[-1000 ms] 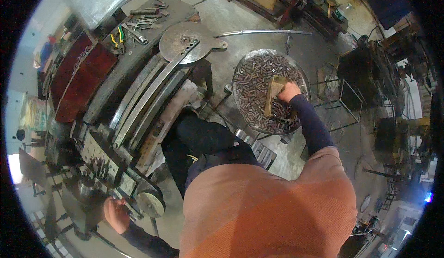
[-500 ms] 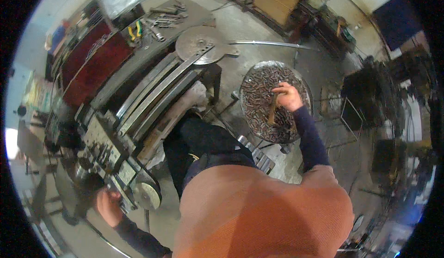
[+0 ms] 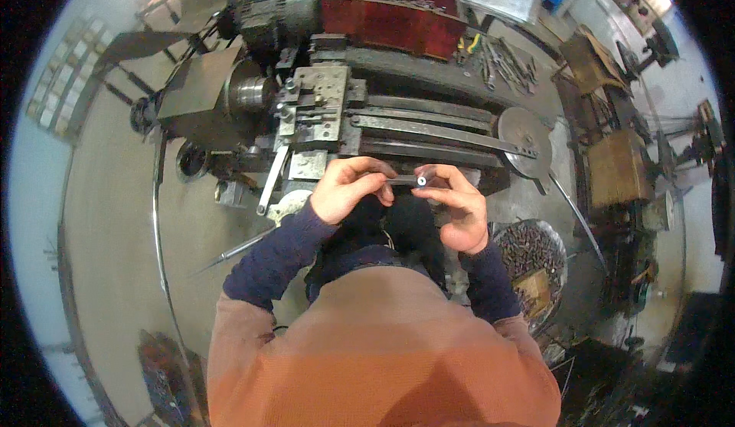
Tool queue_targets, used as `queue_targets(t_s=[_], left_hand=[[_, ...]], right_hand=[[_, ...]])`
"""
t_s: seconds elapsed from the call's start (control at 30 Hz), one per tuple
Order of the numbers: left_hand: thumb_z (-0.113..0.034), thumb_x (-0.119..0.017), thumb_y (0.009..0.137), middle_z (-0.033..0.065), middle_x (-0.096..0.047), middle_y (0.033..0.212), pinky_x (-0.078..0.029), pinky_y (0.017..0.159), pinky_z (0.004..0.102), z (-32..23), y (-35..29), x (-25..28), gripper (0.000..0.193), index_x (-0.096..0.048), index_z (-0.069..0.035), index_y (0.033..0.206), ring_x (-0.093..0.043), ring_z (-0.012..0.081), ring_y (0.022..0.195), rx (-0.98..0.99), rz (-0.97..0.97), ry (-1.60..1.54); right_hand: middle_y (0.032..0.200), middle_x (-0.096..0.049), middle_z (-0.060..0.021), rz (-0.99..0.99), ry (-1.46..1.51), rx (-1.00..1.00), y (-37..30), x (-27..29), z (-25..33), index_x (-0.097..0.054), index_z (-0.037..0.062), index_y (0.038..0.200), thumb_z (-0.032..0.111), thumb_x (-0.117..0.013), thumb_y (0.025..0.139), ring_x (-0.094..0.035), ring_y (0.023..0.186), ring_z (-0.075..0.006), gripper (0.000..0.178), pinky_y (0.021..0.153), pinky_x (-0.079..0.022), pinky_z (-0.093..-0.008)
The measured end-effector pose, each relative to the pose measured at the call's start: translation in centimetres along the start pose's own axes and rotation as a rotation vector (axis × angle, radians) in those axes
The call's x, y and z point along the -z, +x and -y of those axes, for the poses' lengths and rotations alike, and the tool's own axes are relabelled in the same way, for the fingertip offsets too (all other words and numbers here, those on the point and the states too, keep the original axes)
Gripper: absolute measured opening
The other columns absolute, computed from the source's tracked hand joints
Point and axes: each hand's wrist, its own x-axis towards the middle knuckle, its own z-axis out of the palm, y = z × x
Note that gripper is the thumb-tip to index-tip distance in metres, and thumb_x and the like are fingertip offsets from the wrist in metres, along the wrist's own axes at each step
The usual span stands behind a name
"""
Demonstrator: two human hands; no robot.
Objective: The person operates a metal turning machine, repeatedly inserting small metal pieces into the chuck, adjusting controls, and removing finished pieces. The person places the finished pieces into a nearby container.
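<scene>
My left hand (image 3: 342, 190) and my right hand (image 3: 463, 211) meet in front of my body, near the lathe's front side. Thumb and fingers of the left are closed on one end of a slim dark metal bar (image 3: 401, 180). At its other end, my right fingertips pinch a small round metal piece (image 3: 421, 183) with a bright ring-shaped face. Whether bar and ring are one part I cannot tell. Just beyond my hands lies the lathe (image 3: 320, 94), with its carriage, long flat bars and a round plate (image 3: 525, 138) at the right end.
To my right is a round tray (image 3: 564, 262) of small dark metal parts, with a tan block (image 3: 534, 288) on them. Wrenches (image 3: 509, 63) and a red metal box (image 3: 390, 25) sit behind the lathe. A lever (image 3: 273, 180) juts toward my left forearm.
My right hand has left the tray of metal parts, and my left hand has left the lathe's left end. Both are now together at the small metal piece. My view has turned left.
</scene>
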Motion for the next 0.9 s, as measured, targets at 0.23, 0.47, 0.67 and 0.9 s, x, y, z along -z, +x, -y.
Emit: queue_targets(t_s=[0.23, 0.47, 0.67, 0.9], left_hand=[[-0.019, -0.048, 0.091, 0.0105, -0.062, 0.074, -0.049, 0.068, 0.0286, 1.3, -0.2, -1.1, 0.025, -0.059, 0.003, 0.092, -0.061, 0.0176, 0.069, 0.132, 0.001, -0.256], [-0.021, -0.052, 0.089, 0.0094, -0.061, 0.075, -0.049, 0.062, 0.0285, 2.1, -0.3, -1.2, 0.025, -0.058, 0.003, 0.092, -0.061, 0.0175, 0.065, 0.097, -0.136, -0.397], [-0.02, -0.061, 0.084, 0.0059, -0.06, 0.063, -0.044, 0.053, 0.0248, 0.9, -0.8, -0.4, 0.023, -0.062, 0.003, 0.081, -0.056, 0.0096, 0.058, -0.095, -0.25, 0.241], [-0.019, -0.062, 0.082, 0.0094, -0.061, 0.063, -0.044, 0.055, 0.0258, 0.1, -1.1, 1.0, 0.02, -0.064, 0.001, 0.079, -0.056, 0.0096, 0.06, -0.14, -0.261, 0.603]], right_hand=[[0.113, -0.05, -0.0179, 0.025, 0.086, 0.032, 1.3, -1.8, -0.7, -0.062, -0.0043, 0.099, 0.009, -0.054, 0.063, -0.055, 0.098, -0.0284, 0.039, 0.082, -0.045, -0.0345], [0.109, -0.052, -0.0171, -0.019, 0.013, 0.049, 2.2, -3.1, -0.6, -0.061, -0.0028, 0.099, 0.004, -0.053, 0.056, -0.057, 0.087, -0.0251, 0.044, 0.076, -0.046, -0.0338], [0.097, -0.056, -0.016, 0.05, -0.425, 0.135, 3.1, -3.6, -0.2, -0.061, 0.0004, 0.091, 0.013, -0.057, 0.051, -0.055, 0.084, -0.0323, 0.042, 0.073, -0.046, -0.0361], [0.094, -0.056, -0.0169, 0.128, -0.483, 0.201, 4.2, -4.0, -1.2, -0.062, 0.0004, 0.087, 0.013, -0.059, 0.052, -0.055, 0.083, -0.0341, 0.038, 0.071, -0.047, -0.0389]])
